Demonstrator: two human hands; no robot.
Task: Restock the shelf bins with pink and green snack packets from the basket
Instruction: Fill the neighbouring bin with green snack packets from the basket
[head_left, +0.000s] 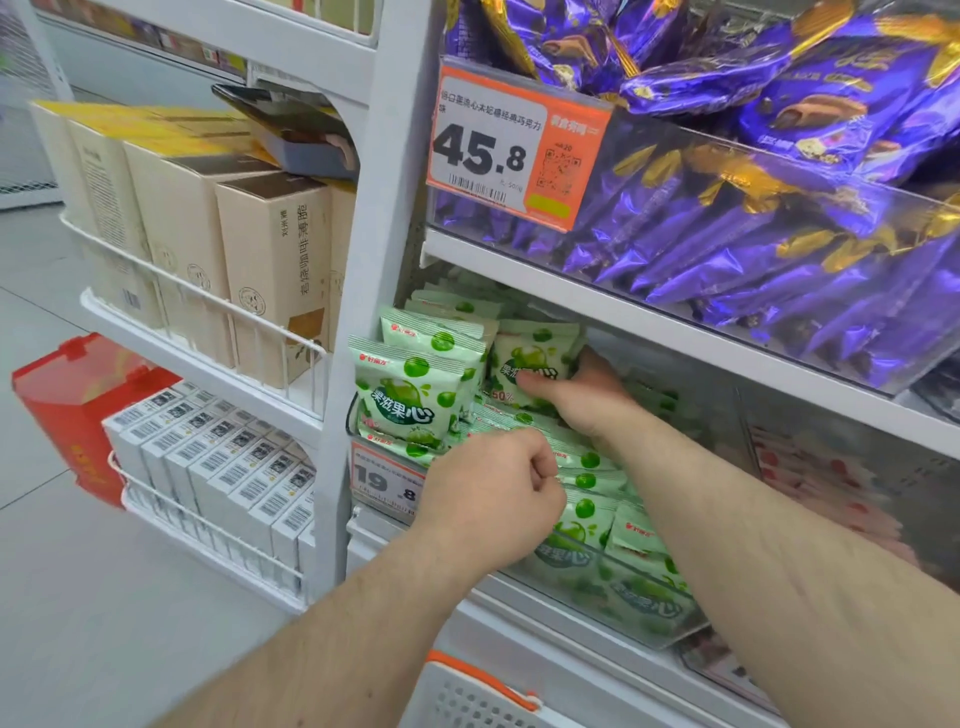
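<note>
1. Top shelf: bin w/ chocolate packets; price tag clipped on its front-left corner.
2. Shelf below: clear bin holding snack packets, some upright at the left end, others lying in rows to the right.
3. Right hand deep in the bin, on an upright packet toward the back.
4. Left hand in front, over the bin's front-left edge, just beside a lower price tag.
5. Left of the upright post: wire racks w/ tall boxes above, small boxes below.
6. Basket at bottom, under the bin.
</note>
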